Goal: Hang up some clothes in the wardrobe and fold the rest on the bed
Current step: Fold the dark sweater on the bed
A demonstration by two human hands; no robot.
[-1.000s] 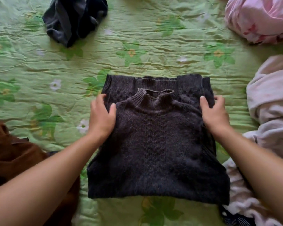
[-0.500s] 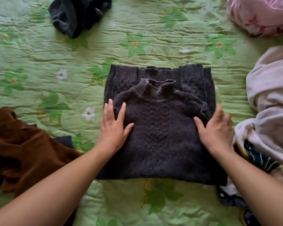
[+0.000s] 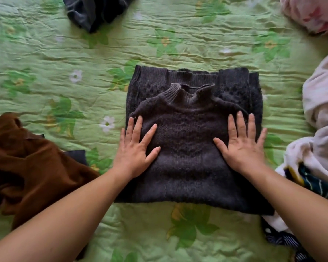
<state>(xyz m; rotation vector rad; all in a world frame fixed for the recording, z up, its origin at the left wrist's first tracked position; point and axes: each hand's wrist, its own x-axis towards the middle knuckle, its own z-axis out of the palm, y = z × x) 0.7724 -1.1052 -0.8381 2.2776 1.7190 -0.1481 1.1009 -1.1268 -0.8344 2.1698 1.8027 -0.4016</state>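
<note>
We judged the step in hand to be smoothing the folded sweater (image 3: 193,148), which lay mid-bed (image 3: 45,53), collar away from us; our left hand (image 3: 136,148) and right hand (image 3: 242,148) rested flat on it, fingers spread, gripping nothing. Next, we thought, it wanted one more fold or setting aside, without the layers slipping. We counted one sweater and two hands; around it, one brown garment (image 3: 27,167), one dark heap (image 3: 95,14), one pink bundle (image 3: 311,14), one pale heap (image 3: 322,103), one striped piece (image 3: 316,184).

Folded dark knit sweater (image 3: 191,148), flat on bed (image 3: 159,50)
</note>
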